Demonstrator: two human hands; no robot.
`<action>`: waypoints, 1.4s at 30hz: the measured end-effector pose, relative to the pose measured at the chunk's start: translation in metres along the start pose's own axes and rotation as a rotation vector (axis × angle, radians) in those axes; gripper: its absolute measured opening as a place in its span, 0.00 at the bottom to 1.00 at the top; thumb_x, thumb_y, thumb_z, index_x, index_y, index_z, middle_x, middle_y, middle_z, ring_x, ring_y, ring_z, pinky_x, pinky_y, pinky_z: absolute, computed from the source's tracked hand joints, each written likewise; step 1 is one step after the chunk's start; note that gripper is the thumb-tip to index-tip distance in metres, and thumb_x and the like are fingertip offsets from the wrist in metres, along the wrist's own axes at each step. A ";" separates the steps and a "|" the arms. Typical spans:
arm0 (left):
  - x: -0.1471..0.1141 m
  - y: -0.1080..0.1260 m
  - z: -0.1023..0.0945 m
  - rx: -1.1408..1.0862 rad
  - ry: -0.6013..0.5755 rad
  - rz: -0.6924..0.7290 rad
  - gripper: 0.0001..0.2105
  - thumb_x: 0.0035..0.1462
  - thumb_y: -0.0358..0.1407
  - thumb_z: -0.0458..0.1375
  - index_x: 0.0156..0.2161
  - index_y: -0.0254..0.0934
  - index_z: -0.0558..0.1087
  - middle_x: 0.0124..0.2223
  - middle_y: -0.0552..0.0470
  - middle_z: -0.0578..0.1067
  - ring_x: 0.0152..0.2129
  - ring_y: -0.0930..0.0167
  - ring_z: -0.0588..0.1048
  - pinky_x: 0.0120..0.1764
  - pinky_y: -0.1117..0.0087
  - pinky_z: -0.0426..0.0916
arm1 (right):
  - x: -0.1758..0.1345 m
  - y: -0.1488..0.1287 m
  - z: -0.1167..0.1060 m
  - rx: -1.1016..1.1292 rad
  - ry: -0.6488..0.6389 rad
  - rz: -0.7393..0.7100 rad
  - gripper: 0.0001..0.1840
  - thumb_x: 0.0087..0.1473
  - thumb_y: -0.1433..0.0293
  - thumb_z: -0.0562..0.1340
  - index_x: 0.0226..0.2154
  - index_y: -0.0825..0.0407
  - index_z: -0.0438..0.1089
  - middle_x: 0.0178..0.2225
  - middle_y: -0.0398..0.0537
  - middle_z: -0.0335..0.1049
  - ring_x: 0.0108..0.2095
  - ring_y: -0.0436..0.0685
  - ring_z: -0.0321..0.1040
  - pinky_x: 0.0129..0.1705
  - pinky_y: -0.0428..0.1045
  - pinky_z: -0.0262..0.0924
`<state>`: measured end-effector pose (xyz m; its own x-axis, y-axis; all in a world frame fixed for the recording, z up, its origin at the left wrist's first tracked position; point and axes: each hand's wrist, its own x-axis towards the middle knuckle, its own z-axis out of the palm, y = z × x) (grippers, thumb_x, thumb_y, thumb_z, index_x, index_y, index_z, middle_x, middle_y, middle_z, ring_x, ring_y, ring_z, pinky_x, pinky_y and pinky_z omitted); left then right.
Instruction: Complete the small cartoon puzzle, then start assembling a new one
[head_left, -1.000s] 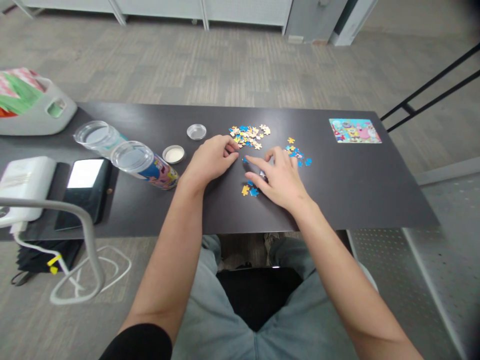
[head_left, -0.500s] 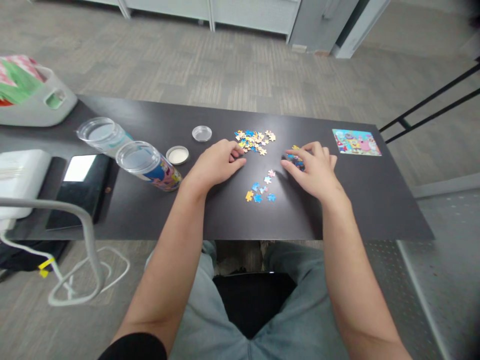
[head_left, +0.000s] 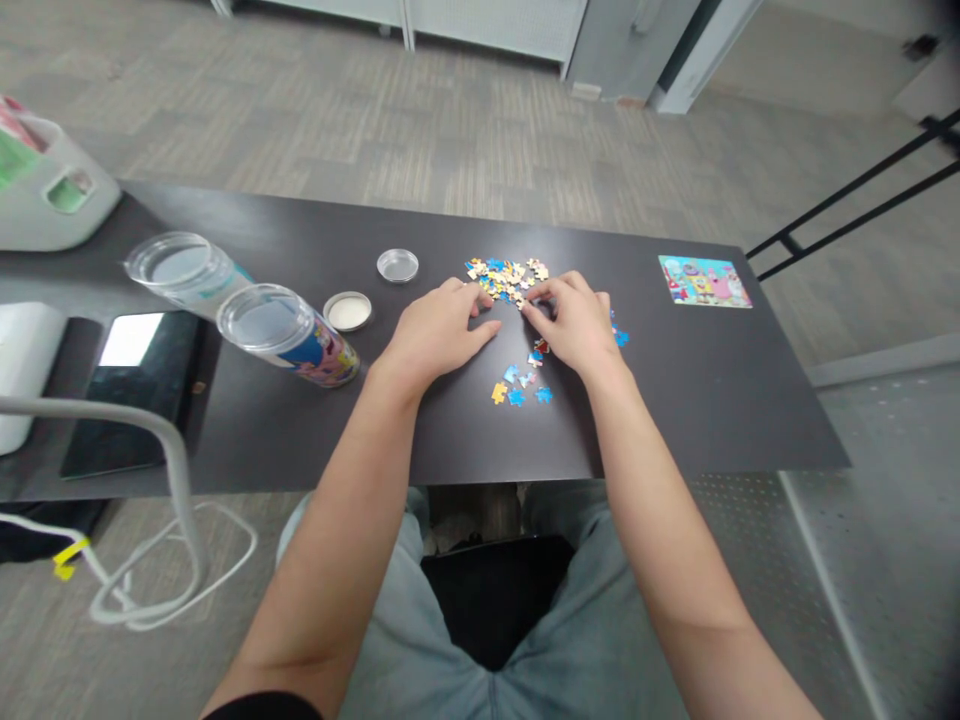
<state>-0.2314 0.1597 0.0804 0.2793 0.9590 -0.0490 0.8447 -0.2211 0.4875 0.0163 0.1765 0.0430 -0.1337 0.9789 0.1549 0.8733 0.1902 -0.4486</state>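
Note:
A pile of jigsaw puzzle pieces (head_left: 504,275) lies on the dark table. At its near right edge my right hand (head_left: 574,325) has thumb and forefinger closed at a small puzzle piece (head_left: 520,304). My left hand (head_left: 442,328) rests left of the pile, thumb and fingers apart, holding nothing. Several loose pieces, among them a yellow puzzle piece (head_left: 499,393) and a blue puzzle piece (head_left: 544,395), lie nearer to me. Some blue pieces (head_left: 620,335) show from behind my right hand, which partly covers them.
Two clear-topped canisters, a printed one (head_left: 300,340) and a plainer one (head_left: 187,270), stand left, beside round lids (head_left: 348,311). A picture card (head_left: 705,281) lies far right. A black tablet (head_left: 131,390), a pale basket (head_left: 64,195) and a white cable (head_left: 184,480) are farther left.
My right hand has moved left from the cluster of pieces to the pile's edge. My left hand has barely moved. The view has shifted slightly.

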 end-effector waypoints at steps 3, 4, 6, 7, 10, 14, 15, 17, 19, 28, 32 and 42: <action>-0.001 0.002 0.000 0.014 0.004 -0.011 0.15 0.80 0.40 0.72 0.65 0.40 0.87 0.64 0.40 0.89 0.59 0.53 0.89 0.65 0.54 0.81 | 0.000 -0.001 -0.001 0.069 0.006 0.017 0.05 0.75 0.69 0.77 0.51 0.46 0.88 0.61 0.57 0.88 0.51 0.69 0.84 0.70 0.69 0.64; -0.001 0.002 0.000 0.019 0.003 -0.014 0.15 0.79 0.40 0.72 0.65 0.40 0.87 0.64 0.40 0.89 0.58 0.52 0.89 0.64 0.54 0.82 | 0.000 -0.001 -0.002 0.103 0.002 0.021 0.05 0.73 0.69 0.78 0.50 0.46 0.87 0.58 0.55 0.89 0.49 0.68 0.84 0.69 0.68 0.65; -0.001 0.001 0.001 0.026 -0.001 -0.016 0.16 0.80 0.40 0.72 0.66 0.40 0.87 0.65 0.39 0.89 0.58 0.52 0.89 0.64 0.53 0.82 | 0.000 0.001 -0.005 0.190 -0.024 0.018 0.06 0.72 0.70 0.79 0.47 0.46 0.84 0.52 0.52 0.91 0.44 0.65 0.82 0.65 0.65 0.68; -0.001 0.001 0.001 0.029 -0.003 -0.014 0.16 0.80 0.40 0.72 0.66 0.40 0.87 0.65 0.39 0.89 0.58 0.52 0.89 0.64 0.52 0.82 | 0.000 0.002 -0.006 0.233 -0.041 0.012 0.07 0.71 0.70 0.78 0.45 0.45 0.82 0.49 0.49 0.91 0.41 0.63 0.80 0.61 0.63 0.70; -0.001 0.000 0.001 0.033 -0.006 -0.012 0.16 0.80 0.39 0.72 0.66 0.40 0.87 0.65 0.39 0.89 0.59 0.52 0.89 0.64 0.52 0.81 | 0.000 0.008 -0.011 0.273 -0.038 -0.014 0.07 0.71 0.71 0.76 0.44 0.44 0.80 0.46 0.46 0.92 0.36 0.61 0.77 0.55 0.60 0.70; -0.001 0.000 0.000 0.013 0.010 -0.002 0.13 0.80 0.38 0.72 0.63 0.40 0.87 0.64 0.40 0.89 0.58 0.54 0.89 0.64 0.54 0.82 | -0.002 0.020 -0.021 0.153 0.042 -0.054 0.07 0.71 0.73 0.73 0.44 0.44 0.87 0.50 0.49 0.93 0.43 0.65 0.83 0.65 0.67 0.69; 0.000 0.000 0.000 0.005 0.013 -0.004 0.12 0.80 0.38 0.72 0.62 0.40 0.87 0.63 0.41 0.89 0.57 0.54 0.89 0.64 0.54 0.82 | -0.003 0.023 -0.023 0.138 0.034 -0.066 0.08 0.71 0.73 0.73 0.44 0.44 0.88 0.52 0.50 0.93 0.45 0.66 0.84 0.67 0.68 0.68; 0.000 0.000 0.000 -0.008 0.006 -0.016 0.12 0.79 0.38 0.72 0.62 0.39 0.86 0.62 0.41 0.89 0.57 0.54 0.89 0.64 0.54 0.82 | -0.005 0.030 -0.030 0.128 -0.009 -0.082 0.12 0.69 0.74 0.72 0.45 0.44 0.91 0.54 0.52 0.93 0.48 0.67 0.85 0.70 0.70 0.68; 0.000 0.000 0.000 -0.008 0.000 -0.028 0.13 0.79 0.38 0.72 0.63 0.38 0.86 0.62 0.40 0.88 0.58 0.53 0.89 0.66 0.52 0.82 | -0.007 0.036 -0.036 0.115 -0.029 -0.083 0.17 0.69 0.76 0.70 0.50 0.43 0.95 0.56 0.53 0.92 0.49 0.68 0.86 0.72 0.72 0.67; -0.001 -0.011 0.004 0.031 0.003 0.008 0.30 0.82 0.41 0.68 0.81 0.36 0.78 0.78 0.32 0.73 0.65 0.50 0.86 0.75 0.42 0.81 | -0.018 0.059 -0.048 -0.049 -0.130 -0.159 0.24 0.78 0.67 0.69 0.67 0.37 0.96 0.61 0.60 0.85 0.69 0.78 0.80 0.70 0.74 0.66; -0.002 -0.010 0.004 0.077 -0.020 0.041 0.33 0.83 0.42 0.65 0.86 0.37 0.76 0.80 0.32 0.72 0.75 0.44 0.80 0.79 0.41 0.78 | -0.022 0.074 -0.055 -0.052 -0.067 -0.066 0.23 0.76 0.67 0.71 0.66 0.42 0.95 0.58 0.62 0.84 0.66 0.80 0.82 0.70 0.77 0.67; -0.001 -0.011 0.006 0.100 -0.014 0.086 0.32 0.84 0.42 0.66 0.85 0.37 0.78 0.87 0.33 0.73 0.77 0.44 0.79 0.81 0.43 0.75 | -0.015 0.006 -0.033 -0.045 -0.153 -0.274 0.29 0.81 0.67 0.69 0.77 0.37 0.88 0.83 0.56 0.80 0.75 0.83 0.74 0.75 0.80 0.67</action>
<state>-0.2385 0.1598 0.0700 0.3589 0.9331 -0.0233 0.8584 -0.3202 0.4008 0.0388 0.1602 0.0672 -0.4323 0.8924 0.1291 0.8144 0.4479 -0.3690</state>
